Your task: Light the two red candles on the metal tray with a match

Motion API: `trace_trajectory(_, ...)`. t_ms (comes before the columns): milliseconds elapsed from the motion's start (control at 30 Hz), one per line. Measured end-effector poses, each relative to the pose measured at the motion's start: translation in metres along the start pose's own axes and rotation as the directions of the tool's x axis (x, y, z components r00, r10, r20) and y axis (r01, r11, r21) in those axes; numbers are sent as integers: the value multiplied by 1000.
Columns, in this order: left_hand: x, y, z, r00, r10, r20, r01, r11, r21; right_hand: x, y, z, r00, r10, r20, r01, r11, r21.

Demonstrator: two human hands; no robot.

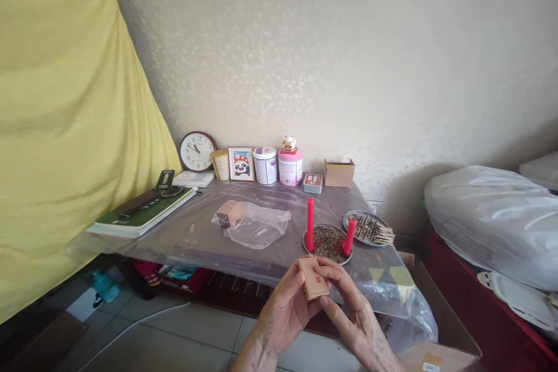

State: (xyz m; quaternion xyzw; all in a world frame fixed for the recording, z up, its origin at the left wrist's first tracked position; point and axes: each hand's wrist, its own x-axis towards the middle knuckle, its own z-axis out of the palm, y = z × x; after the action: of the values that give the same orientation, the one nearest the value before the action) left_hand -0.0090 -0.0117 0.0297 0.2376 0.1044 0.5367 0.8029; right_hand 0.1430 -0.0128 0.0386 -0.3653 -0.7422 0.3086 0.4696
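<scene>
My left hand (pixel 284 309) and my right hand (pixel 352 309) are both closed on a small tan matchbox (pixel 314 280) with red characters on its face. The box is tilted in front of the table edge, with fingers on both sides of it. Just beyond my hands, a round metal plate (pixel 328 232) covered in dark bits carries a tall red candle (pixel 310 224) and a shorter, leaning red candle (pixel 350 237). To the right, a second plate (pixel 355 216) holds dark bits and a bundle of thin pale sticks (pixel 385 235).
A clear plastic bag (pixel 257 226) partly covers a brown box (pixel 227 212). Books (pixel 142 215) lie at the left. A clock (pixel 197 151), tins (pixel 265 165), a lucky cat figurine (pixel 289 143) and an open carton (pixel 339 174) line the wall. Plastic sheeting covers the table (pixel 187 244).
</scene>
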Motion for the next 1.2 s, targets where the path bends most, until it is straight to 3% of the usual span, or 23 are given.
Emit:
trace_trajectory(167,2,-4,-1,1000,14,11,-14,999,-33,0,-1,8,997,41,-61,-34,994,105)
trace_trajectory(367,2,-5,-4,999,16,46,-13,998,-55,0,-3,9,997,52,-53,-42,984,176)
trace_trajectory(567,2,-6,-2,998,33,53,-33,999,-12,0,-10,14,987,151,-56,-125,936,329)
trace_trajectory(700,2,-8,1,997,35,74,-33,999,-20,-2,-11,19,968,229,-105,-180,920,347)
trace_trajectory(867,1,-6,2,998,21,57,-20,1000,-19,-2,-8,22,966,219,-137,-168,935,313)
trace_trajectory(967,0,-4,0,998,35,55,-33,999,-31,3,-11,12,984,170,-55,-149,952,267)
trace_trajectory(1100,-2,-2,-4,999,-22,28,23,1000,-21,10,-12,-11,966,172,195,-236,893,383)
trace_trajectory(1200,-1,-4,-7,995,-97,12,97,995,-3,13,-7,-19,950,258,176,-311,836,451)
